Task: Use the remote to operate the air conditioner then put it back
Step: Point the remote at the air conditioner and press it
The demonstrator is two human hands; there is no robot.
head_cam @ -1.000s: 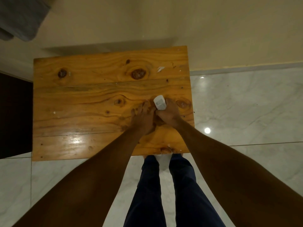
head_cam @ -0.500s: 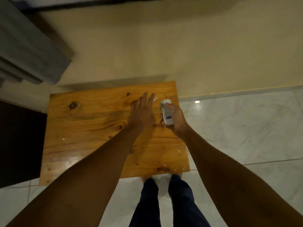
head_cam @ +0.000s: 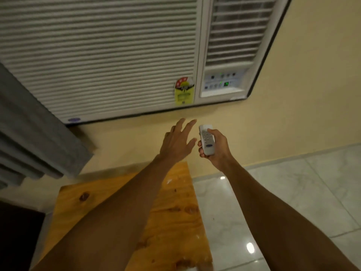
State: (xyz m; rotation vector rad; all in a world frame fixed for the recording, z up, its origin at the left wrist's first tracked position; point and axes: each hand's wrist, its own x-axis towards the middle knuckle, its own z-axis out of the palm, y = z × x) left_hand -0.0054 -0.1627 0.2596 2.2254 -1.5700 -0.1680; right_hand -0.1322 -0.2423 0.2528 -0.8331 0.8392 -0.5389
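Note:
A small white remote (head_cam: 207, 139) with grey buttons and a blue logo is held upright in my right hand (head_cam: 216, 148), thumb resting on its keys, its top end toward the wall. A white window air conditioner (head_cam: 121, 55) fills the wall above, with a slatted grille, a yellow sticker and a control panel (head_cam: 222, 82) showing green lights. My left hand (head_cam: 178, 140) hovers just left of the remote, fingers spread, holding nothing.
A wooden table (head_cam: 170, 222) with dark knots stands below my arms against the cream wall. Grey curtain folds (head_cam: 35, 141) hang at the left. Glossy marble floor (head_cam: 293, 192) lies to the right, and dark furniture sits at the lower left.
The view has tilted up from the table to the air conditioner. My right hand has lifted the remote off the table and raised it toward the wall. My left hand rose alongside.

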